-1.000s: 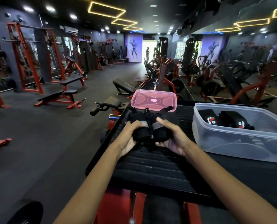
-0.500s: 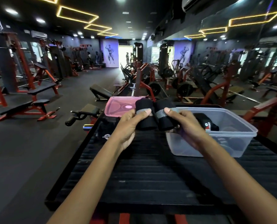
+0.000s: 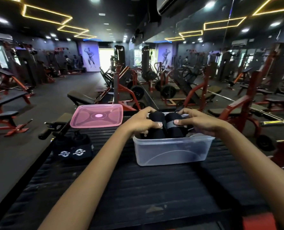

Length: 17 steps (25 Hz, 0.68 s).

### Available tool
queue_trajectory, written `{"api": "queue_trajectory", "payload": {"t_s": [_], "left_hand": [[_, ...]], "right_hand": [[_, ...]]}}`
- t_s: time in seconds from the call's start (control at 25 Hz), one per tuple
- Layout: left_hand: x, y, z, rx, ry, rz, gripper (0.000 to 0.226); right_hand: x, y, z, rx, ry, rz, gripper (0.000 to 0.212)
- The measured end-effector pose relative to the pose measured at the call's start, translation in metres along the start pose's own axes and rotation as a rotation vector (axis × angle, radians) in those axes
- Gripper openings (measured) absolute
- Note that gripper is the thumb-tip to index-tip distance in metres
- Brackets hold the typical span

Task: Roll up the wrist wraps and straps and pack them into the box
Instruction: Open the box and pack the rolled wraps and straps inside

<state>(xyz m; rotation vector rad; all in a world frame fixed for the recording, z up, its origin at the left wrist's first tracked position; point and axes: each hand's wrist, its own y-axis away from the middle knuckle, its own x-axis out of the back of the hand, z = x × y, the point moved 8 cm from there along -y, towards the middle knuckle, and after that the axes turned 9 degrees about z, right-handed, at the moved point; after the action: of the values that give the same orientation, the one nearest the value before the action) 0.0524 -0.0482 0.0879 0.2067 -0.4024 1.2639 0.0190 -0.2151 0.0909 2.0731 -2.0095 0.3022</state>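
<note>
A clear plastic box (image 3: 171, 150) stands on the black ribbed platform (image 3: 138, 188). Two rolled black wrist wraps sit side by side over its open top. My left hand (image 3: 141, 122) grips the left roll (image 3: 156, 128). My right hand (image 3: 199, 122) grips the right roll (image 3: 175, 128), its thumb on the grey band. Both rolls dip partly below the box rim. Other black wraps lie deeper in the box, mostly hidden. A pair of black straps (image 3: 73, 146) with white logos lies on the platform left of the box.
The pink lid (image 3: 97, 116) rests at the platform's far left edge. A black handle bar (image 3: 50, 130) sticks out at the left. Red gym machines and benches fill the floor beyond, with a mirror wall at right.
Both hands carried the two rolls from in front of me rightward and over the box, then lowered them into its open top. The camera view shifted so the box sits centre.
</note>
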Motion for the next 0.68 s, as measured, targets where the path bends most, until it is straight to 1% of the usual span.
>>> {"api": "queue_trajectory", "payload": {"t_s": [0.08,0.16,0.28,0.4,0.48,0.56,0.68], "left_hand": [[-0.006,-0.006,-0.009,0.102,0.044,-0.02,0.026],[-0.006,-0.009,-0.014,0.161,-0.02,-0.022,0.028],[-0.008,-0.008,-0.017,0.208,-0.128,-0.062,0.024],[-0.016,-0.007,-0.015,0.252,-0.187,-0.128,0.019],[-0.021,-0.007,-0.013,0.262,-0.237,-0.148,0.016],[-0.024,-0.009,-0.015,0.27,-0.278,-0.138,0.017],[-0.03,-0.01,-0.017,0.269,-0.295,-0.133,0.017]], "right_hand": [[0.002,-0.006,0.006,-0.043,0.001,-0.021,0.025],[-0.001,-0.014,0.011,-0.059,0.089,-0.04,0.032],[-0.009,-0.025,0.022,-0.071,0.259,-0.097,0.037],[-0.01,-0.027,0.023,-0.089,0.331,-0.138,0.034],[-0.007,-0.029,0.024,-0.086,0.428,-0.158,0.039],[-0.007,-0.03,0.027,-0.116,0.385,-0.182,0.038],[-0.01,-0.03,0.03,-0.141,0.324,-0.212,0.031]]}}
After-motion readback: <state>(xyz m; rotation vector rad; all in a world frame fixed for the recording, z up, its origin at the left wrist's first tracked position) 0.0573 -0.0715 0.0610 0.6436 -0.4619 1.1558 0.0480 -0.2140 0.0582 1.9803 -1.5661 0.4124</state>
